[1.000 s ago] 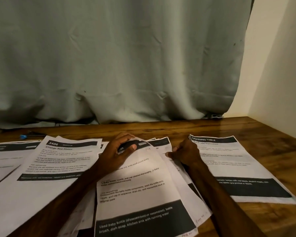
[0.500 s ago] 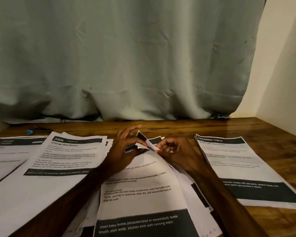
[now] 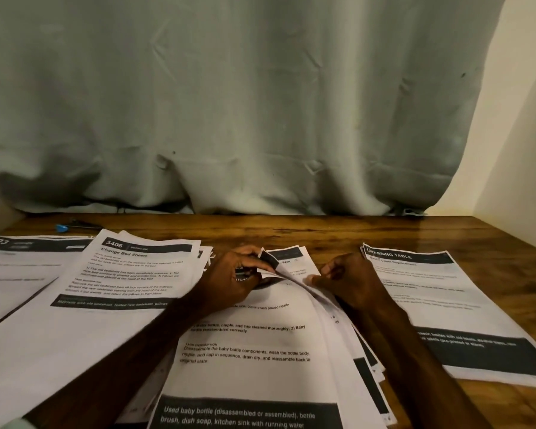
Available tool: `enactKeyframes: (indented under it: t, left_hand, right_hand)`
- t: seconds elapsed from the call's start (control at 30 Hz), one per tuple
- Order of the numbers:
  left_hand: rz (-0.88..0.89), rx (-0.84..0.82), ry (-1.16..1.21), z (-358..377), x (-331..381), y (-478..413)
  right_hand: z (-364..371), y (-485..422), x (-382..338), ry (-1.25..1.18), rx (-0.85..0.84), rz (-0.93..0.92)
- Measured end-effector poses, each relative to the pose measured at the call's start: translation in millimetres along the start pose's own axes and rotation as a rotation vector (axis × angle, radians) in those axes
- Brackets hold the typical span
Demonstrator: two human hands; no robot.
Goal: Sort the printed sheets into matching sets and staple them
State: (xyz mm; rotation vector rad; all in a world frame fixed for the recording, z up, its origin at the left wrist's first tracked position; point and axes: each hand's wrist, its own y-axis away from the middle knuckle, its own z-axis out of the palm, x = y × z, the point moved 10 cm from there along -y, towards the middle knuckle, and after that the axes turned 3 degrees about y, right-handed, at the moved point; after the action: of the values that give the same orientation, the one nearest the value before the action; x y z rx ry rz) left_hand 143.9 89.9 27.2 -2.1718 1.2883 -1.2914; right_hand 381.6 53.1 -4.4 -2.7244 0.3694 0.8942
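Note:
Printed sheets with black header and footer bands cover the near half of a wooden table (image 3: 322,233). In the middle lies a fanned stack topped by the baby bottle sheet (image 3: 248,351). My left hand (image 3: 232,280) pinches the curled top right corner of that sheet and lifts it. My right hand (image 3: 350,280) rests on the sheets beneath, fingers bent at their edge. The "Change Bed Sheets" sheet (image 3: 130,274) lies to the left, the "Dressing Table" stack (image 3: 440,305) to the right. No stapler is visible.
Another sheet numbered 1623 (image 3: 16,261) lies at the far left. A small blue-tipped object (image 3: 61,227) sits at the back left of the table. A grey-green curtain (image 3: 229,103) hangs behind; a cream wall (image 3: 523,119) bounds the right side.
My left hand went from flat on the top sheet's header to pinching its top corner and curling it up. My right hand drew back from the corner to the sheets beneath.

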Motion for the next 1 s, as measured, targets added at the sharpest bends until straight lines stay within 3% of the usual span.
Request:
enactKeyframes:
  t: [0.13, 0.63, 0.8, 1.0]
  left_hand:
    - [0.014, 0.001, -0.029, 1.3, -0.9, -0.1]
    - [-0.075, 0.055, -0.060, 1.3, -17.6, -2.4]
    - [-0.146, 0.057, -0.048, 0.2, -25.3, -0.4]
    - [-0.086, 0.116, -0.064, -6.5, -21.7, 2.2]
  right_hand:
    - [6.8, 1.4, -4.8, 0.101, 0.006, 0.007]
    - [8.4, -7.8, 11.0, -0.047, 0.014, 0.081]
    - [-3.2, -5.2, 3.5, -0.125, 0.086, 0.015]
    - [-43.8, -6.2, 9.1, -0.357, 0.314, -0.005]
